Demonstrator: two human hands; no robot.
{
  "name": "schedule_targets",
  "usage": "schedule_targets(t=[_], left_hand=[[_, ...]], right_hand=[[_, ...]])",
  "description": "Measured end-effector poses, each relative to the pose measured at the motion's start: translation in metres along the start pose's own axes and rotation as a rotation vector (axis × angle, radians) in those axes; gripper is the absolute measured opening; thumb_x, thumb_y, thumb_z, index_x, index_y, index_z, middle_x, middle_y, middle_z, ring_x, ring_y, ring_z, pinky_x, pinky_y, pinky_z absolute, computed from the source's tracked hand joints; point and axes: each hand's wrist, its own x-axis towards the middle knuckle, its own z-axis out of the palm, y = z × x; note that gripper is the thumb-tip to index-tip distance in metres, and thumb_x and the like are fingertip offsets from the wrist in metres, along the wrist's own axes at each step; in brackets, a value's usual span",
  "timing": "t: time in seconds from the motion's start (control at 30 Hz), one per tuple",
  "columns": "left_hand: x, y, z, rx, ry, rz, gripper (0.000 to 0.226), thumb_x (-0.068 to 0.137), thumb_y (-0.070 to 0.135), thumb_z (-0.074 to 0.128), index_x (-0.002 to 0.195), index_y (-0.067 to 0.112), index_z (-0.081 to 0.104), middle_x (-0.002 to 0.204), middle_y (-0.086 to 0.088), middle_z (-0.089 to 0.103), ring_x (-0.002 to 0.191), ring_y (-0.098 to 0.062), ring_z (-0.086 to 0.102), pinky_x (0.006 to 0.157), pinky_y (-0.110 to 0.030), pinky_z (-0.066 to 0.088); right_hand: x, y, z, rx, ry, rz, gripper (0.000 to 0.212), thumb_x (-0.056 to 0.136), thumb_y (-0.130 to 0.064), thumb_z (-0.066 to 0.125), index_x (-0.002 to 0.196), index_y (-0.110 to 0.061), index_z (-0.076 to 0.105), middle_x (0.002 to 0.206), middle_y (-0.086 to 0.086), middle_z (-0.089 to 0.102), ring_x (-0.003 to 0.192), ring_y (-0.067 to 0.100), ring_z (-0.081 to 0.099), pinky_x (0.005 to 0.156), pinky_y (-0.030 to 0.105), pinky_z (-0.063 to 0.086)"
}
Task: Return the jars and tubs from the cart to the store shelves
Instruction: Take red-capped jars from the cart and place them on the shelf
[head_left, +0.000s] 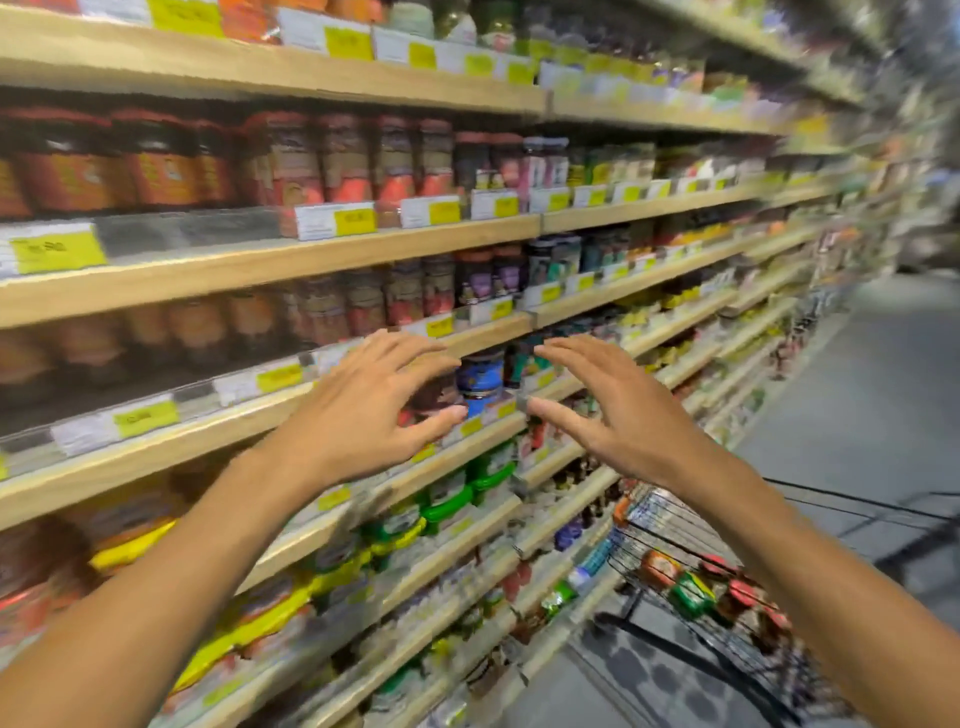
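My left hand (374, 410) and my right hand (618, 415) are raised in front of the wooden store shelves (260, 270), fingers spread, holding nothing. Between them, on the shelf behind, stands a blue-labelled jar (480, 379) beside a dark jar (436, 397); neither hand touches them. The wire cart (675, 525) sits low at the right, under my right forearm, with several jars and tubs (691, 587) in it, some red-lidded, one green and yellow. The picture is blurred.
Shelves packed with jars run from the left into the far right, with yellow price tags (60, 252) along their edges. Green-lidded tubs (457, 499) fill a lower shelf. A grey aisle floor (857, 405) opens to the right of the cart.
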Motion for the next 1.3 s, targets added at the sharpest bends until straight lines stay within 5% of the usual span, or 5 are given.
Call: schedule_targets(t=[0.13,0.37,0.83,1.1,1.3], left_hand=[[0.057,0.057,0.04,-0.05,-0.049,0.056,0.071,0.092,0.073,0.026,0.14,0.027,0.052,0.146,0.005,0.049,0.136,-0.019,0.042,0.115,-0.041,0.034],[0.139,0.152,0.104,-0.117,-0.087,0.223,0.072,0.093,0.072,0.028,0.139,0.023,0.054,0.146,0.001,0.052,0.134,-0.021,0.045,0.115,-0.034,0.026],[0.257,0.238,0.225,-0.289,-0.224,0.39,0.073,0.091,0.079,0.023,0.148,0.035,0.038,0.158,0.009,0.033,0.145,-0.016,0.028,0.12,-0.044,0.025],[0.34,0.246,0.303,-0.391,-0.298,0.467,0.081,0.084,0.081,0.019,0.151,0.036,0.033,0.16,0.013,0.026,0.148,-0.012,0.022,0.12,-0.035,0.018],[0.4,0.245,0.367,-0.484,-0.342,0.497,0.07,0.092,0.074,0.035,0.149,0.033,0.037,0.158,0.01,0.031,0.146,-0.014,0.027,0.121,-0.04,0.025]], right_hand=[[-0.042,0.072,-0.022,-0.018,-0.049,0.124,0.068,0.096,-0.07,0.039,0.154,-0.037,0.031,0.161,-0.014,0.026,0.149,0.006,0.017,0.123,0.032,0.018],[-0.116,0.174,-0.056,-0.076,-0.075,0.316,0.073,0.092,-0.076,0.034,0.154,-0.037,0.033,0.162,-0.012,0.028,0.151,0.011,0.018,0.124,0.041,0.02],[-0.186,0.297,-0.061,-0.156,-0.073,0.574,0.074,0.092,-0.073,0.039,0.154,-0.032,0.034,0.159,-0.008,0.034,0.148,0.01,0.023,0.12,0.036,0.023],[-0.163,0.372,-0.046,-0.2,-0.122,0.709,0.073,0.093,-0.07,0.044,0.154,-0.032,0.032,0.16,-0.009,0.031,0.147,0.01,0.022,0.118,0.031,0.02],[-0.142,0.435,-0.022,-0.212,-0.159,0.801,0.077,0.092,-0.074,0.042,0.154,-0.03,0.034,0.158,-0.007,0.035,0.146,0.012,0.027,0.12,0.036,0.026]])
